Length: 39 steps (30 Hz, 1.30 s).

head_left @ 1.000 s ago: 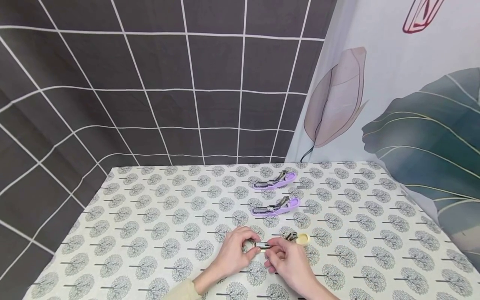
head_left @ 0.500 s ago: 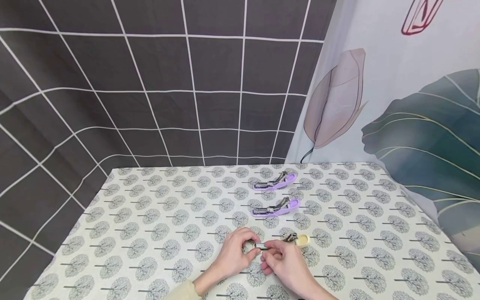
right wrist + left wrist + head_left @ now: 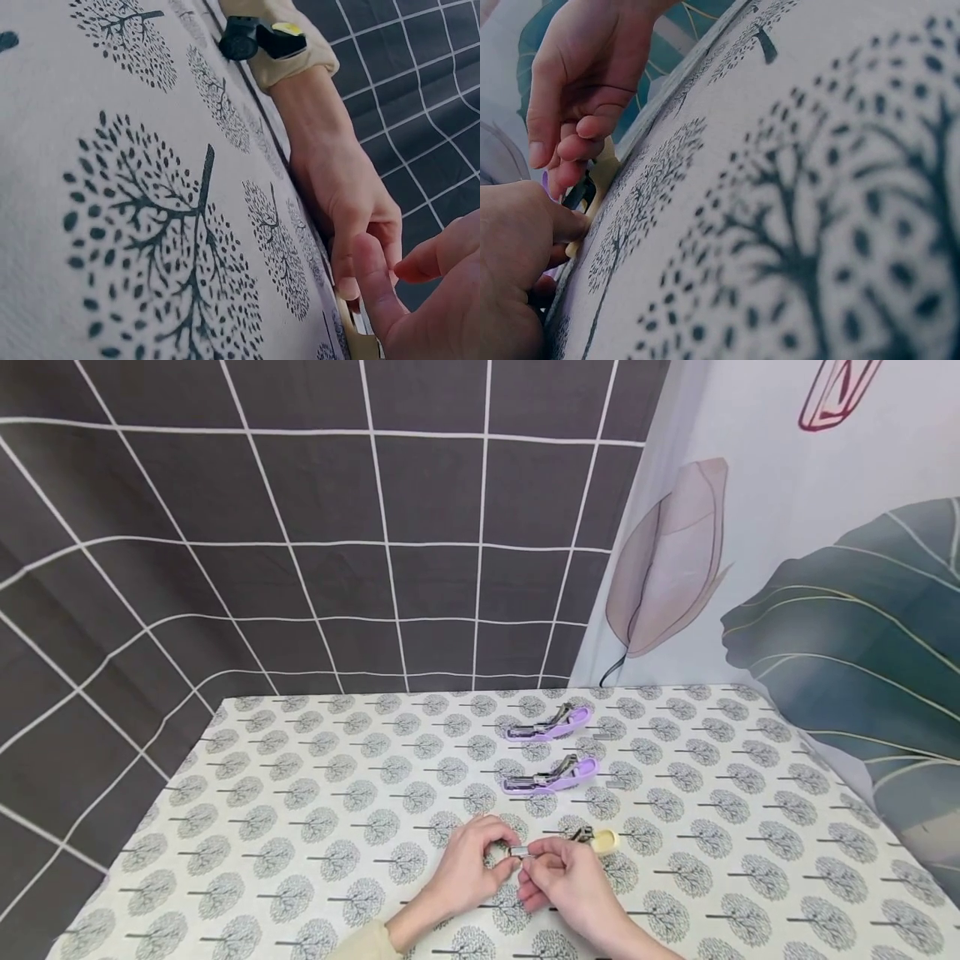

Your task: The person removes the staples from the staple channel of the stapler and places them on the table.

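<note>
A pale yellow stapler (image 3: 606,841) lies low over the cloth with its top raised; its front part is mostly covered by the hands. My left hand (image 3: 474,864) grips the front end between thumb and fingers. From the other side, my right hand (image 3: 573,881) pinches the end of a short grey strip of staples (image 3: 520,851) over the stapler's body. Down in the left wrist view, the left hand (image 3: 517,255) holds the stapler close to the cloth, the right hand (image 3: 585,82) just above. How deep the strip sits cannot be seen.
Behind the hands lie two purple staplers, a nearer one (image 3: 587,767) and a farther one (image 3: 579,717), both opened up. Beside each is a small grey staple strip, one nearer (image 3: 615,784) and one farther (image 3: 602,737). A tree-print cloth (image 3: 300,827) covers the table.
The right hand has shifted slightly left toward the left hand, and the grey strip between them now shows farther left. The left hand stays in place. The purple staplers have not moved.
</note>
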Each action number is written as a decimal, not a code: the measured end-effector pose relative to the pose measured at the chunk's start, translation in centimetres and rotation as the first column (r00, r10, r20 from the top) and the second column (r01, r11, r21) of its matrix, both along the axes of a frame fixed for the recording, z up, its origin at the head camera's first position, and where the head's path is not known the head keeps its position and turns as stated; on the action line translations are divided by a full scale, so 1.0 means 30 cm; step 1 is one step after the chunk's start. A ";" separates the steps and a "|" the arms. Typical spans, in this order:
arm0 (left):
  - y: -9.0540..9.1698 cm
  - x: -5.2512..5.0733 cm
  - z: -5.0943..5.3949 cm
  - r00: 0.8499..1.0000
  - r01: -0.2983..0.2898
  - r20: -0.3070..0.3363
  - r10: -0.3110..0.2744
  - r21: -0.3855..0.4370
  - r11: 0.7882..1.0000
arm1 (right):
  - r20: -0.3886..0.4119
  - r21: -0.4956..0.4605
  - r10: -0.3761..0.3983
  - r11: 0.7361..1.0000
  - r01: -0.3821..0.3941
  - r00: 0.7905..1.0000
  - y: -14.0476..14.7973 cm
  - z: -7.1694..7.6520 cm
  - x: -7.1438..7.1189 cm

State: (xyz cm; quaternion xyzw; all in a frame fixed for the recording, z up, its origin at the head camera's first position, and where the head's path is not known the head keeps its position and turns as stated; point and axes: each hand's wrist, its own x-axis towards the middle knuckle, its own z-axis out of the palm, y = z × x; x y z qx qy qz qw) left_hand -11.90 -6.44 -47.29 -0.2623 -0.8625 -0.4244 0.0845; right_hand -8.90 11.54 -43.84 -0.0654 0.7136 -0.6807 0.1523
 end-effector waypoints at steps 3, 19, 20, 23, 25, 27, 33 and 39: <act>0.002 -0.002 0.003 1.000 0.005 -0.008 -0.005 0.005 1.000 | -0.014 0.028 -0.017 0.999 0.018 1.000 -0.005 0.006 -0.002; -0.003 -0.003 0.003 0.999 0.018 -0.029 -0.017 0.026 0.999 | -0.222 0.322 -0.025 0.942 0.097 0.975 -0.018 0.001 -0.020; -0.002 -0.003 0.004 0.999 0.020 -0.031 -0.019 0.027 0.999 | -0.235 0.324 -0.025 0.941 0.103 0.972 -0.019 -0.001 -0.019; 0.000 -0.002 0.005 0.999 0.021 -0.039 -0.019 0.027 0.999 | -0.262 0.330 -0.023 0.937 0.112 0.965 -0.020 -0.007 -0.017; 0.001 -0.002 0.005 0.999 0.019 -0.039 -0.018 0.026 0.999 | -0.273 0.338 -0.020 0.934 0.116 0.962 -0.019 -0.010 -0.016; 0.001 0.000 0.003 0.999 0.016 -0.037 -0.015 0.023 1.000 | -0.280 0.341 -0.016 0.933 0.115 0.960 -0.018 -0.013 -0.016; 0.001 0.003 0.002 1.000 0.010 -0.024 -0.010 0.016 1.000 | -0.257 0.316 -0.024 0.943 0.108 0.966 -0.009 -0.011 -0.012; 0.000 0.001 0.001 1.000 0.002 -0.022 -0.002 0.010 1.000 | -0.239 0.276 -0.060 0.953 0.127 0.969 0.004 0.010 -0.007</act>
